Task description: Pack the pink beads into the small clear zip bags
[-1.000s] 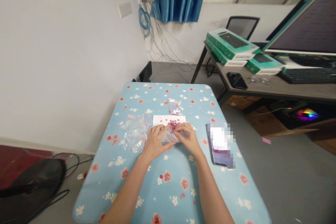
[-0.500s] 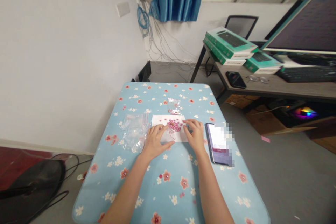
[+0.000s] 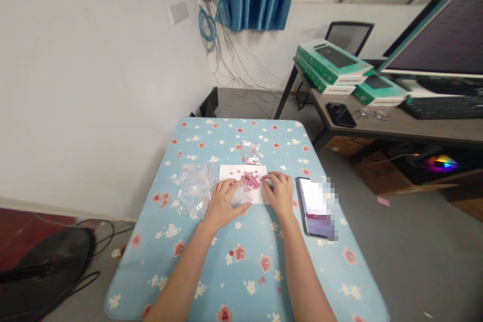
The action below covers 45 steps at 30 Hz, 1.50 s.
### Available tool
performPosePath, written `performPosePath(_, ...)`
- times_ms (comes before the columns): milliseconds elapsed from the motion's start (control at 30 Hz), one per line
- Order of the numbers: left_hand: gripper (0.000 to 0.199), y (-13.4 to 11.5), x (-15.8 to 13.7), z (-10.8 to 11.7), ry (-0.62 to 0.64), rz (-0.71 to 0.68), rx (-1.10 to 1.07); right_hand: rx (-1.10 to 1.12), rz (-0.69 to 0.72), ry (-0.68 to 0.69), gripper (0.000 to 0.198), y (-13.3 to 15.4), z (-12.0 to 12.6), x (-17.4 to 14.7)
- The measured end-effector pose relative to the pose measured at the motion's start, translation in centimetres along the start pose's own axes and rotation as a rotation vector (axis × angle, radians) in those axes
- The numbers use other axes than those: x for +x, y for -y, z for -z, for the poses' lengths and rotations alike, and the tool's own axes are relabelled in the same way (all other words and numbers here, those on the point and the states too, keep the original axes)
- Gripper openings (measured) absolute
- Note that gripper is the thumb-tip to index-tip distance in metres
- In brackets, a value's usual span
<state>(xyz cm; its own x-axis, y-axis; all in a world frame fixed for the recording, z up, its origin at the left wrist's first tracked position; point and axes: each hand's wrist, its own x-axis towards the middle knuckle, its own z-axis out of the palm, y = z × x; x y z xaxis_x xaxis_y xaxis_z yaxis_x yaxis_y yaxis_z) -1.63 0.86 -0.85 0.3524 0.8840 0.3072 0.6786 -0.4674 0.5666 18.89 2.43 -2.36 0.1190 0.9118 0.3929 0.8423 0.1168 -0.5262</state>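
A white sheet of paper (image 3: 225, 170) lies on the table with a cluster of small pink beads (image 3: 250, 180) on it. A thin red string (image 3: 247, 194) curves down from the pile. My left hand (image 3: 224, 204) rests over the paper's left part, fingers stretched and thumb apart; its index fingertip is beside the pile and the string. At the pile's right edge, the thumb and index finger of my right hand (image 3: 279, 193) come together on a pink bead, which the fingertips mostly hide. Behind the paper is a small clear bag (image 3: 251, 150) with more beads inside.
Crumpled clear plastic bags (image 3: 193, 188) lie left of the paper. A phone (image 3: 315, 206) with a lit screen is at the right. The flowered blue tablecloth (image 3: 211, 276) covers the table. A desk (image 3: 400, 123) with green keyboard boxes (image 3: 335, 63) stands beyond to the right.
The fingertips of my right hand have moved slightly left and drawn together at the edge of the bead pile. My left hand stays in place.
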Motion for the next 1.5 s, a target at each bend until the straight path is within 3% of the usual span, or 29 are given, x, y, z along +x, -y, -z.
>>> performPosePath(267,0.060,0.0,0.0,0.0,-0.002,-0.005,0.002,0.042,-0.056,-0.010,0.016,0.3,0.2,0.1)
performPosePath(367,0.060,0.0,0.0,0.0,-0.005,0.004,-0.001,0.226,-0.053,0.008,0.016,0.7,0.8,0.3)
performPosePath(533,0.062,0.0,0.0,0.0,-0.004,-0.002,-0.008,0.630,-0.011,0.157,0.014,2.0,2.0,0.6)
performPosePath(733,0.062,0.0,0.0,0.0,-0.021,-0.020,-0.001,0.807,0.030,0.293,0.012,3.5,1.6,0.3)
performPosePath(967,0.060,0.0,0.1,0.0,-0.035,-0.035,0.001,0.746,0.080,0.323,0.010,3.8,1.3,0.2)
performPosePath(1067,0.062,0.1,0.0,-0.1,-0.032,-0.032,0.002,0.700,0.052,0.251,0.013,3.2,1.4,0.3)
performPosePath(1233,0.062,0.2,0.0,-0.2,-0.034,-0.028,0.007,0.329,-0.023,0.033,0.023,0.7,1.2,0.3)
performPosePath(1500,0.061,0.1,0.0,-0.1,-0.028,-0.028,0.003,-0.004,0.000,0.043,0.022,-0.1,0.3,-0.1)
